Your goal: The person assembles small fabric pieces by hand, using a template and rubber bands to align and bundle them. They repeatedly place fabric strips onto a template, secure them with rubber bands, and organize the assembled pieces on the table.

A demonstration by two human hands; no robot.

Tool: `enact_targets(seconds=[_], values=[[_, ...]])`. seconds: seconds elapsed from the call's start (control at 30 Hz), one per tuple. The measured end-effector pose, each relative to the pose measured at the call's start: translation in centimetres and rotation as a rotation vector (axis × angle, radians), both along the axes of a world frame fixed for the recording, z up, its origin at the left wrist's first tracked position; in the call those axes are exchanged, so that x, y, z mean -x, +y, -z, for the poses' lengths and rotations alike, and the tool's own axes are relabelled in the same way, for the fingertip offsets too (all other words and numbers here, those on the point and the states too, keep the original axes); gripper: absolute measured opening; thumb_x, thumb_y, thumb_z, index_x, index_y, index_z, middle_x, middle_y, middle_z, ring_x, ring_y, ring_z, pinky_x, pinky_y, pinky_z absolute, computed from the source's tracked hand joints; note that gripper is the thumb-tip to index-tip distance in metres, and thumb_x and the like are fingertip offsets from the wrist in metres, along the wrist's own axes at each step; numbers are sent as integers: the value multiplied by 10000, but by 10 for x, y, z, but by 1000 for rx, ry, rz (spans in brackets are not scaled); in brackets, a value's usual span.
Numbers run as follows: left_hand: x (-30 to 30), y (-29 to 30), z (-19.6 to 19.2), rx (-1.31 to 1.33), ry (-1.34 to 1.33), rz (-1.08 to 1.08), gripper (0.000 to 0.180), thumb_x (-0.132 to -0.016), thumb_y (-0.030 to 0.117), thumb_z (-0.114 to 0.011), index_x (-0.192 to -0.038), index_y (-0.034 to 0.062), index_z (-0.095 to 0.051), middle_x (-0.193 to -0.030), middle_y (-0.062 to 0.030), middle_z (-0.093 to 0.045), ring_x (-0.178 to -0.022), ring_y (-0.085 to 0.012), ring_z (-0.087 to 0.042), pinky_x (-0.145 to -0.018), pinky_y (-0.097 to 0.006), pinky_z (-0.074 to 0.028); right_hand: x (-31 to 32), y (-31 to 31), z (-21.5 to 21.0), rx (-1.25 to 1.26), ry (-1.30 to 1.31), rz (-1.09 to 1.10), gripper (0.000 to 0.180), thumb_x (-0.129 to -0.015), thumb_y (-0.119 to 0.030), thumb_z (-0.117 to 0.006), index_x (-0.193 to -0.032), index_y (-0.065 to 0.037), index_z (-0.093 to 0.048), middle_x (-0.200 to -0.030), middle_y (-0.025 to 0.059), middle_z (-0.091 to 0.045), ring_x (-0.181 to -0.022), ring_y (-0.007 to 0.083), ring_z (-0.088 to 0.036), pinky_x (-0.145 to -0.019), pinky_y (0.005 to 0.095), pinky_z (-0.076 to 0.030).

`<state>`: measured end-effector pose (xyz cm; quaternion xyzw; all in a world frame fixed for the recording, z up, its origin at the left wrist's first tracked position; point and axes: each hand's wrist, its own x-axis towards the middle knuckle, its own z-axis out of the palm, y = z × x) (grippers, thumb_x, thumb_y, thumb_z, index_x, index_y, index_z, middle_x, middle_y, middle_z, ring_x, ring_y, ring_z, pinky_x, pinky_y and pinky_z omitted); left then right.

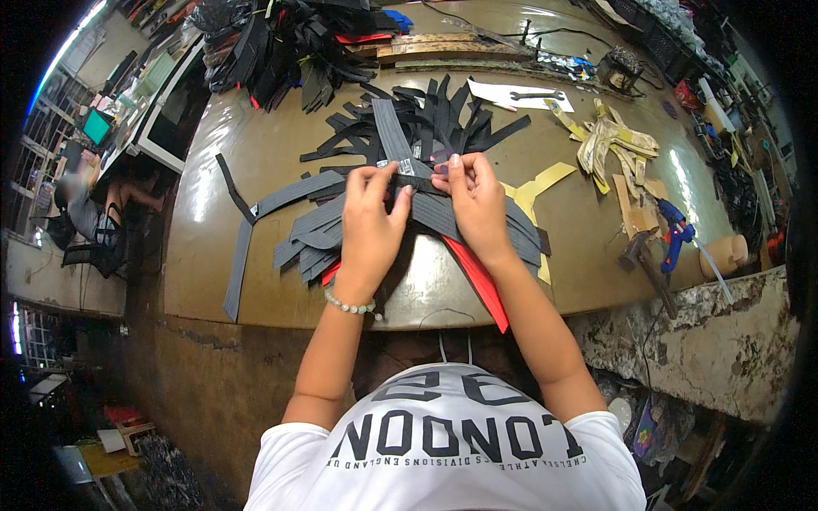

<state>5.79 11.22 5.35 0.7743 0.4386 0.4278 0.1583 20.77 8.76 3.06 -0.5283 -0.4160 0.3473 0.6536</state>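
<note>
Both my hands are closed on a short black strap (416, 182) above a pile of grey ribbed straps (311, 234). My left hand (371, 223) pinches its left end between thumb and fingers, and my right hand (479, 211) pinches the right end. A wide grey ribbed strap (390, 128) with a small pale label runs away from my fingertips. Beside my right fingertips shows a small purple piece (440, 157); I cannot tell whether it is held. Red-faced strap ends (477, 281) stick out beneath my right hand.
A Y-shaped grey strap (247, 223) lies at left, black straps (473, 128) behind. Yellow strap pieces (615, 145), a wrench (537, 95) on white paper, a hammer (645, 260) and a blue glue gun (675, 232) lie rightward. A person (85, 200) sits far left.
</note>
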Motion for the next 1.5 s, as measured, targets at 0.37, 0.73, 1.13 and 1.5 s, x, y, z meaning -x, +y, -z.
enact_targets(seconds=[0.37, 0.73, 1.13, 1.5], values=[[22, 8, 13, 235, -207, 46, 238, -854, 79, -727, -1075, -6, -702, -1135, -101, -596, -792, -114, -618, -735, -254, -537, 10, -6, -7, -137, -335, 111, 158, -886, -35, -644, -791, 63, -565, -988, 154, -602, -770, 193, -660, -670, 297, -573], [19, 12, 20, 174, -237, 27, 119, -892, 66, -676, -926, -47, -664, -996, -99, -588, -714, -130, -577, -663, -260, -497, 31, -7, -10, -130, -743, 246, 178, -878, -235, -676, -820, -70, -645, -1007, 66, -621, -910, 272, -615, -692, 389, -517], [19, 12, 28, 126, -233, 32, 120, -893, 66, -672, -911, -44, -630, -956, -90, -587, -726, -120, -559, -659, -259, -481, 39, -4, -8, -153, -956, 314, 179, -865, -226, -680, -805, -62, -637, -976, 65, -604, -908, 252, -598, -674, 395, -516], [43, 15, -26, 672, -303, 587, 172, -924, 167, -575, -982, 5, -579, -1031, -106, -554, -844, -185, -521, -754, -309, -452, 18, 1, -1, -36, -328, 221, 293, -1024, -259, -514, -922, 14, -542, -855, 111, -610, -738, 170, -665, -671, 298, -523]])
